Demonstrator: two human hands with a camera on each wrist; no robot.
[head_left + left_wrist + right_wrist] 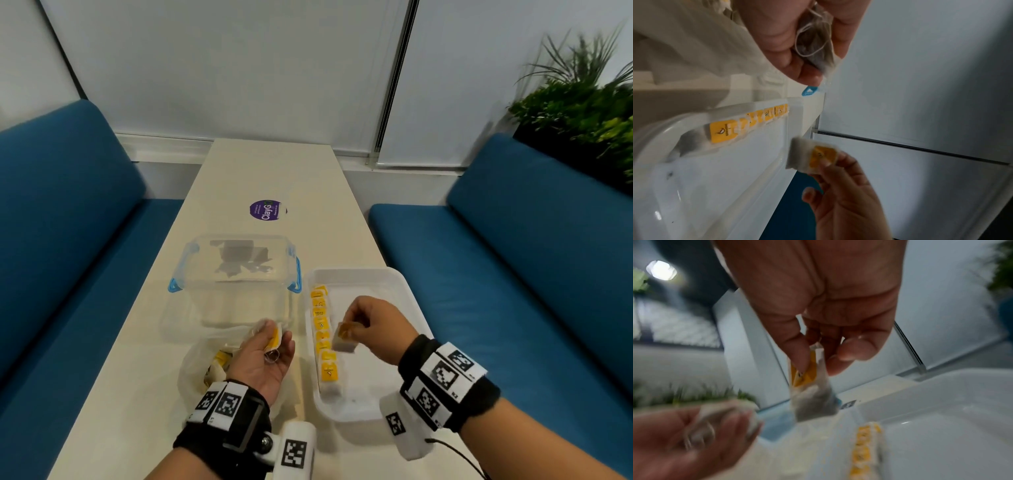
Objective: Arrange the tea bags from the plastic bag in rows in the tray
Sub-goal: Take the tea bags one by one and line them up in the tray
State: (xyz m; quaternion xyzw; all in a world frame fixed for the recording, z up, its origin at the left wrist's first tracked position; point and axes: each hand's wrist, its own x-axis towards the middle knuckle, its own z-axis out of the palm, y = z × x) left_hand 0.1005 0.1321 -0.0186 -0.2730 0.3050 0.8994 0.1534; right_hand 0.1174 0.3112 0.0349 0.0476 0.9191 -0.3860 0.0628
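Note:
A white tray (404, 287) sits on the table at the right, with one row of several yellow-tagged tea bags (323, 335) along its left wall. My right hand (370, 325) hovers over the tray and pinches a tea bag (343, 339) by its yellow tag, the pouch hanging down (813, 404). My left hand (267, 359) lies palm up over the plastic bag (198, 370) and holds another tea bag (274, 339) with its string (813, 42) in curled fingers. More tea bags show inside the plastic bag.
A clear lidded container (236, 267) with blue clips stands behind the plastic bag, left of the tray. A purple sticker (265, 210) lies farther back on the table. Blue sofas flank the table; a plant (582, 102) stands at the far right.

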